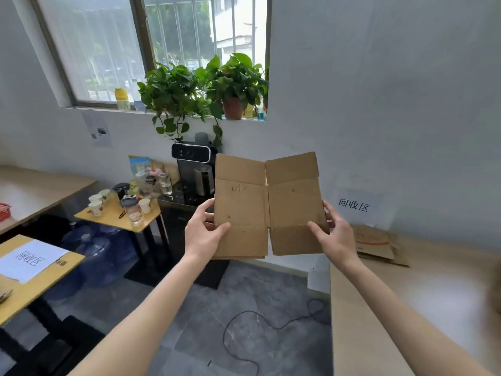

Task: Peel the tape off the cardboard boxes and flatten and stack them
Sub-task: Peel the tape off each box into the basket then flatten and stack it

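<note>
A flattened brown cardboard box (267, 204) is held upright in the air at the middle of the view, its flaps spread flat above and below. My left hand (204, 232) grips its left edge, thumb on the front face. My right hand (334, 233) grips its right edge the same way. No tape shows on the face turned to me. On the wooden table (406, 308) at the right, against the wall, lies a stack of flattened boxes (379, 244) under a paper sign (353, 206).
A small table (113, 218) with cups and bottles stands at the left middle, water jugs (100, 251) under it. A yellow table (40, 278) with a paper sign is at the near left. A black cable (260, 321) lies on the grey floor. Plants (206, 88) fill the windowsill.
</note>
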Motion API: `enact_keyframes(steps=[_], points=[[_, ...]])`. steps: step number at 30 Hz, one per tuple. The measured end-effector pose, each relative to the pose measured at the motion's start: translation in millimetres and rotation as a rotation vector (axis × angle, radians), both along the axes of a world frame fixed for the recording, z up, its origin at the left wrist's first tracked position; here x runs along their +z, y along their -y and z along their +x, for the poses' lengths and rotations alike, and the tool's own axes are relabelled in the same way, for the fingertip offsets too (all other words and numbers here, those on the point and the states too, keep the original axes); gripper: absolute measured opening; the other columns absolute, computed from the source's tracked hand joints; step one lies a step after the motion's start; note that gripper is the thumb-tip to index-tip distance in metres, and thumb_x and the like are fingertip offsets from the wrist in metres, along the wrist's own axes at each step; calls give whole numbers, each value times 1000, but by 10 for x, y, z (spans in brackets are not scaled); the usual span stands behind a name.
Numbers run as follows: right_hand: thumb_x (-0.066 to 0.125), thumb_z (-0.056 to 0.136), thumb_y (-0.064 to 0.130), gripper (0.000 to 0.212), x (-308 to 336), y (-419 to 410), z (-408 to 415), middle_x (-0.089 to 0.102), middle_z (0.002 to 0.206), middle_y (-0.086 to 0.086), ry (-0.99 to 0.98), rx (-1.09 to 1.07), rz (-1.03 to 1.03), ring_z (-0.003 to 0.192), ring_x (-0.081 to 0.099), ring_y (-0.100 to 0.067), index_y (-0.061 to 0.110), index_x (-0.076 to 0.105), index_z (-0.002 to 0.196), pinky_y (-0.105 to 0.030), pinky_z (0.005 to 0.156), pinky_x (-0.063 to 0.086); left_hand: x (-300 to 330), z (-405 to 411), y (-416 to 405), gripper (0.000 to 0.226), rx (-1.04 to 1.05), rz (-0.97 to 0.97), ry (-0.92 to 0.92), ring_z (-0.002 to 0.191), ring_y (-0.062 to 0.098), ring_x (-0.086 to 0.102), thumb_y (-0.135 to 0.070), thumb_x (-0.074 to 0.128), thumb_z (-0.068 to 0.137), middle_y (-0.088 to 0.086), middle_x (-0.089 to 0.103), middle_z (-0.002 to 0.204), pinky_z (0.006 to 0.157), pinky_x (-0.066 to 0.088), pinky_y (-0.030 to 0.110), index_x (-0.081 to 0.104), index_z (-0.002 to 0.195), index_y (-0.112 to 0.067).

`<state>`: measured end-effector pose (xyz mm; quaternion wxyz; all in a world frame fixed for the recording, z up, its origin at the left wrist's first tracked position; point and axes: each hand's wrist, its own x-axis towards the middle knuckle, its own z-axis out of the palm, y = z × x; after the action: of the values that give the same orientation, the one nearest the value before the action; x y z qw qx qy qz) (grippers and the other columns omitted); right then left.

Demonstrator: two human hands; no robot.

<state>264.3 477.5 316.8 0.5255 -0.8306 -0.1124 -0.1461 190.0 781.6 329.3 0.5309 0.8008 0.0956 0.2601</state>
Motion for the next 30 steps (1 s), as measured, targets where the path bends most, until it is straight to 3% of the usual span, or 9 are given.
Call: enact_keyframes(steps=[2,6,11,15,23,27,30], points=[[76,91,24,69,5,78,54,65,133,-1,-6,-47,-9,119,62,-20,19,45,151,-45,105,52,-4,218,25,71,-55,6,-4,89,14,67,-19,84,84,-3,67,100,75,54,25,50,145,-32],[77,90,26,70,37,291,159,64,136,0,-14,-168,-44,123,61,-20,22,44,152,-46,107,50,6,629,179,71,-171,-8,-9,92,18,67,-17,85,83,2,66,104,83,58,32,51,143,-34],[75,92,28,71,79,692,246,59,143,-2,-35,-295,-71,129,57,-23,20,42,154,-46,108,50,7,1122,581,71,-301,-9,-7,89,12,65,-21,85,84,-3,64,101,69,51,14,49,144,-33],[75,92,26,69,54,1087,421,60,143,-1,-67,-385,-68,129,57,-22,20,44,153,-46,109,48,-23,1568,985,71,-398,-24,-26,89,11,64,-25,84,84,-6,64,101,68,50,13,48,145,-34],[75,91,25,66,-445,1968,1340,61,138,6,-167,-524,-43,124,58,-15,24,47,151,-41,107,49,-482,2870,1893,70,-541,-14,-123,90,16,66,-23,83,85,-2,65,103,83,60,36,49,145,-33],[75,90,25,61,-886,2468,2055,61,118,30,-229,-553,-34,103,60,8,32,51,146,-31,95,52,-902,3710,2404,69,-577,-6,-207,92,17,66,-24,83,85,-2,65,106,85,61,40,48,144,-35],[74,91,25,61,-1252,2843,2624,61,116,29,-311,-555,-46,98,59,12,33,49,146,-24,86,50,-1298,4319,2783,68,-596,1,-280,90,15,67,-23,82,86,-4,65,104,82,61,40,48,143,-35]])
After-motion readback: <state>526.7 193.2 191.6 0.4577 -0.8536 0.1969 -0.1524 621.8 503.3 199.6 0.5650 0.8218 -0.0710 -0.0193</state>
